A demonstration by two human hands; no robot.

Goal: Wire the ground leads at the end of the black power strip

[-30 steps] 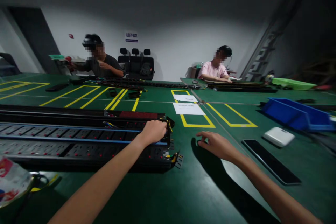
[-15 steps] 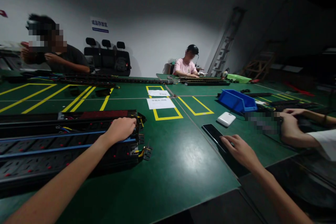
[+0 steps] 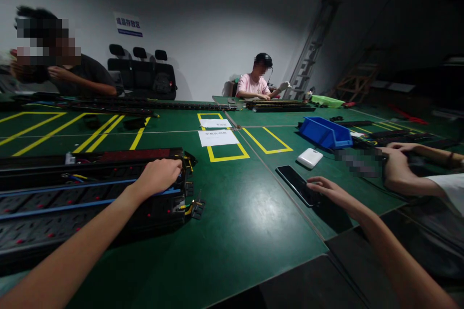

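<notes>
At the left, my left hand (image 3: 159,176) lies over the right end of long black power strips (image 3: 65,198), its fingers curled down onto one of them; the fingertips are hidden. Red dots, socket slots and blue edging mark the strips, and loose wires with a small black end piece (image 3: 198,208) stick out at their ends. On the right, my right hand (image 3: 331,192) is held with fingers apart at the near right edge of a dark-screened phone (image 3: 295,183). The phone lies flat on the green table (image 3: 232,231); whether my fingertips touch it I cannot tell.
A white power bank (image 3: 309,158) and a blue bin (image 3: 324,133) stand beyond the phone. Paper sheets (image 3: 218,138) lie among yellow tape outlines. A co-worker's hands (image 3: 398,166) are close at right; two people sit across the table.
My right hand's fingers have straightened and lifted at the phone's edge. My left hand stays on the strips. The co-worker across has raised a gloved hand. My view has shifted slightly.
</notes>
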